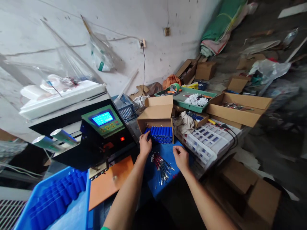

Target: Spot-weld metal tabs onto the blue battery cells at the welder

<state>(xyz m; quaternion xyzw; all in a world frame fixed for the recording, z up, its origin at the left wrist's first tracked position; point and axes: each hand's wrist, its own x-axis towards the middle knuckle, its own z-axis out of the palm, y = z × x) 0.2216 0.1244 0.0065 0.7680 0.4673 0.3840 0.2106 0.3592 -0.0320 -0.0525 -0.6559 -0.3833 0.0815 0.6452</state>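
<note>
The left hand rests its fingertips on a row of blue cylinders, fingers curled over their near ends; whether it pinches one cannot be told. The cylinders are uniform, bright blue, packed side by side in an open cardboard box at the far edge of the blue mat on the bench; the box flaps stand open. The right hand hovers over the mat's right side, fingers bent loosely inward, holding nothing visible. Between the hands lies a bundle of red-and-black wires with metal tips (fanned out towards the near edge). At the bench's near left corner a blue crate holds more blue cylinders; a green tray behind the box carries small white parts; a machine with a lit screen stands left.
</note>
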